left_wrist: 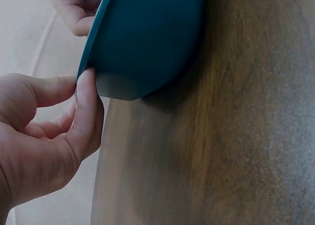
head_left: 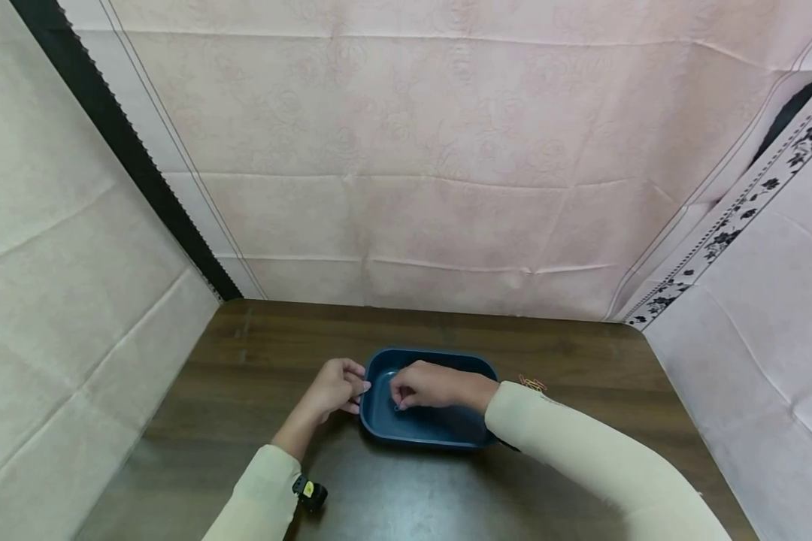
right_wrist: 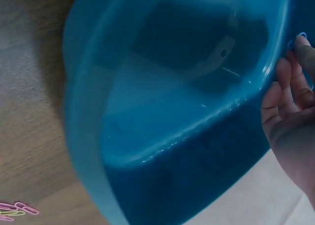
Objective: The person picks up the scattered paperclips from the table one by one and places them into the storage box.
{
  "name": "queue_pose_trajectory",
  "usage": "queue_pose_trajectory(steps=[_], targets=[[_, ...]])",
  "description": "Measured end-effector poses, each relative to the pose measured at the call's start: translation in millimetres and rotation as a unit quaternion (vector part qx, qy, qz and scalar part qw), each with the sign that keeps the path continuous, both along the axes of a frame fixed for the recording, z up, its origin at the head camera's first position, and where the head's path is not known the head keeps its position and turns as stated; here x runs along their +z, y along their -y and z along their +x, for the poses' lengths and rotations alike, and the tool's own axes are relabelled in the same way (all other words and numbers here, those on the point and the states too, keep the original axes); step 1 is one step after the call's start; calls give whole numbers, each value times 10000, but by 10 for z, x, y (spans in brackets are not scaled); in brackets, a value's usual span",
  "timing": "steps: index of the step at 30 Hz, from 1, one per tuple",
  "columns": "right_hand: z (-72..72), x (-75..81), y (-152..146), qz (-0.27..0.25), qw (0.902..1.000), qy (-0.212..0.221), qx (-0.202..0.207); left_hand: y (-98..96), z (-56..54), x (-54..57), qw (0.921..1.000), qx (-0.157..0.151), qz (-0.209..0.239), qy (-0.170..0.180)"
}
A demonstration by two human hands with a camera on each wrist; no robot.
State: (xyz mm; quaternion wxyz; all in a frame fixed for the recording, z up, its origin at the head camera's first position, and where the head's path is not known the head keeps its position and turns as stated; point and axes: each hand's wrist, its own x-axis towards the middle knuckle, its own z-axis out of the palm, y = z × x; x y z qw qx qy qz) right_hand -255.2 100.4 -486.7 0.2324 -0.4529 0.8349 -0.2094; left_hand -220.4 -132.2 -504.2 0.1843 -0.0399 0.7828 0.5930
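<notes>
A blue plastic tub (head_left: 419, 433) sits on the wooden table. My left hand (head_left: 333, 388) is at its left end; in the left wrist view, the thumb and a finger (left_wrist: 87, 94) pinch the rim. Inside the tub, toward its left side, is my right hand (head_left: 428, 385), fingers bent downward. Between its thumb and fingertips the right wrist view shows a small blue paper clip (right_wrist: 301, 34), partly hidden by the thumb.
Several pink and yellow paper clips (right_wrist: 19, 210) lie on the table just right of the tub, partly behind the right sleeve (head_left: 568, 428). Pale cloth walls (head_left: 413, 225) stand along the table's back and sides.
</notes>
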Motion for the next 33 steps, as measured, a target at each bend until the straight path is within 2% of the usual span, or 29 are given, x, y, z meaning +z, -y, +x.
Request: queue_pose_trajectory(steps=[13,23,33], targets=[[-70,-94,88,202,9997,27,127,-7,6,4,10000,-15,4,43],[-27,-153,122,434,9987,171,207,-7,-2,15,10000,-21,-1,31],[-25,-232,141,563,9983,133,96,-22,3,13,10000,22,16,50]])
